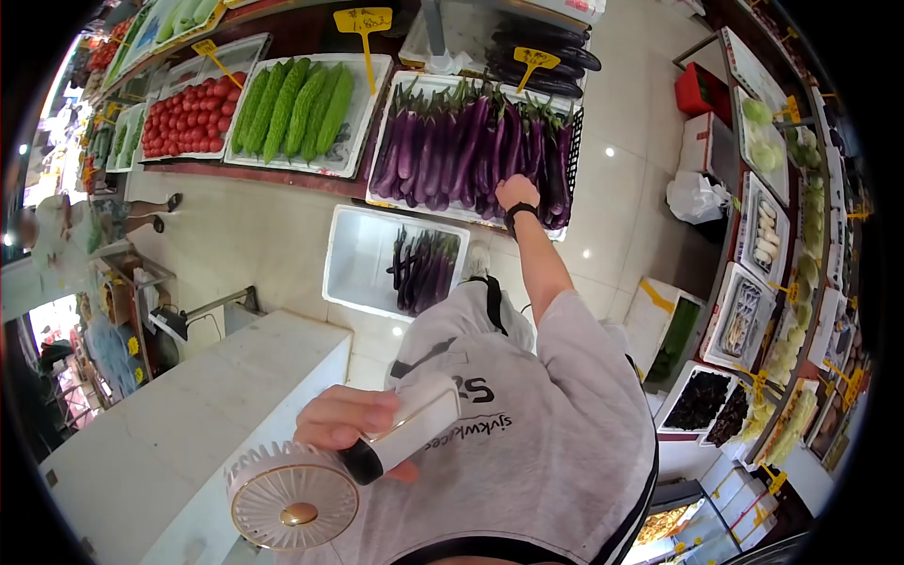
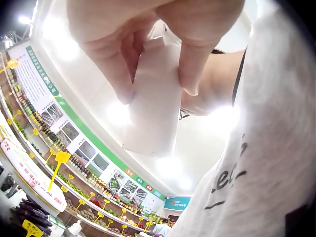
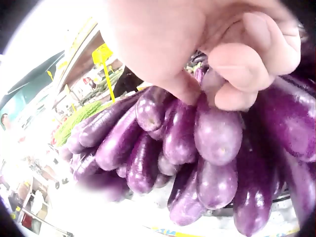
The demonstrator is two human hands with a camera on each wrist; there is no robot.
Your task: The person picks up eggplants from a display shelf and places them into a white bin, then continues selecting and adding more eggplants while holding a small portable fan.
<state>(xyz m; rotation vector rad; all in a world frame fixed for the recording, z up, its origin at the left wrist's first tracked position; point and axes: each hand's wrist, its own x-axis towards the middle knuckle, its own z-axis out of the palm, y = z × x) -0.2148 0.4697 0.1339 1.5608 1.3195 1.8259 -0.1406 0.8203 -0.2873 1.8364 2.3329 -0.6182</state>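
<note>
My left hand [image 1: 350, 422] grips the white handle of a small handheld fan [image 1: 426, 419], its round grille tipped toward the lower left in the head view. In the left wrist view, thumb and fingers pinch that pale handle [image 2: 154, 96] from both sides. At the front of a heap of long purple eggplants [image 1: 452, 141], my right hand [image 1: 518, 193] reaches down. The right wrist view shows its thumb and curled fingers [image 3: 237, 96] around one eggplant [image 3: 218, 136], whose rounded end points out below them. Neighbouring eggplants press close on both sides.
Below the heap, a white foam box [image 1: 353, 259] holds several darker eggplants. Bitter melons [image 1: 294, 108] and tomatoes [image 1: 191, 118] lie in trays to the left. Yellow price tags [image 1: 537, 61] stand among the goods. A pale counter [image 1: 188, 405] is at lower left; shelves line the right.
</note>
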